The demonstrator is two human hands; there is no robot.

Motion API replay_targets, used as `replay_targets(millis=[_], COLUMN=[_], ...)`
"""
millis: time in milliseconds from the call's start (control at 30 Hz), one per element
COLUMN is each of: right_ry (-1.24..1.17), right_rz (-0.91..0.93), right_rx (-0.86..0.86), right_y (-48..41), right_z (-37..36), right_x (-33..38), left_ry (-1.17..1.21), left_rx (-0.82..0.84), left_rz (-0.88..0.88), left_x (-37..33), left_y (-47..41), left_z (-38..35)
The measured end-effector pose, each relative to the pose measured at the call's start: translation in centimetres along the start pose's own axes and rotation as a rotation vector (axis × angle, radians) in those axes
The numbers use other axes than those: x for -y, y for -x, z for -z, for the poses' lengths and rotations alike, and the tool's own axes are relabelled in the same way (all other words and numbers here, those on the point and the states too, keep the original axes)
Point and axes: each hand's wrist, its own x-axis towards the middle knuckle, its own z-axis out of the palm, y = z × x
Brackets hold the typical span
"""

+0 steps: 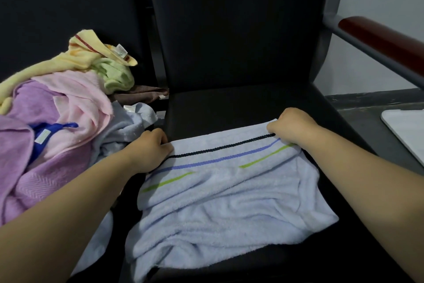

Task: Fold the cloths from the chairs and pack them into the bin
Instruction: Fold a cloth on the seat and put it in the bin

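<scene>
On the right chair's dark seat lies the pale blue towel, spread across most of the cushion, its near edge rumpled and reaching the seat's front. Three stripes run across its far part: a dark braided one, a violet-blue one and a broken green one. The striped layer sits over a creased lower layer of the same towel.

The left hand is at the towel's far left corner, fingers curled down and gripping the edge where the dark stripe ends. The right hand is at the far right corner, knuckles up, fingers closed round the edge beside the other end of that stripe. Both forearms reach in from the near side, one on each side of the towel.

The left chair carries a loose heap of unfolded cloths: a purple cloth nearest, a pink cloth over it, a yellow cloth with red bands at the far top, a green cloth just beside it and a brown cloth at the seat's right edge. A bright blue item with a label lies between purple and pink. Another pale blue cloth spills from the heap towards the left hand.

Far right, a red-brown armrest slopes across, and a white object is cut off by the right edge; what it is cannot be told.
</scene>
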Motion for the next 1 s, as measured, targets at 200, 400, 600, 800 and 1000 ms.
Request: replay_targets(millis=[200, 400, 600, 800, 1000], right_ry=[0.013, -0.186, -0.052, 0.09, -0.442], right_rz=[0.044, 0.206, 0.234, 0.174, -0.065], right_rx=[0.043, -0.059, -0.097, -0.179, -0.011], right_y=[0.8, 0.9, 2.0, 3.8, 4.2], right_z=[0.6, 0.7, -0.1, 1.4, 4.2], right_x=[-0.1, -1.8, -3.0, -1.3, 1.0], left_ry=[-0.019, -0.006, -0.156, 0.02, 0.734], left_rx=[-0.029, -0.099, -0.024, -0.139, -0.216], left_rz=[-0.047, -0.112, -0.086, 0.08, 0.372], left_x=[-0.3, -0.1, 1.9, 1.2, -1.2], left_y=[0.7, 2.2, 3.2, 4.1, 4.5], left_z=[0.7, 2.6, 3.0, 3.4, 3.9])
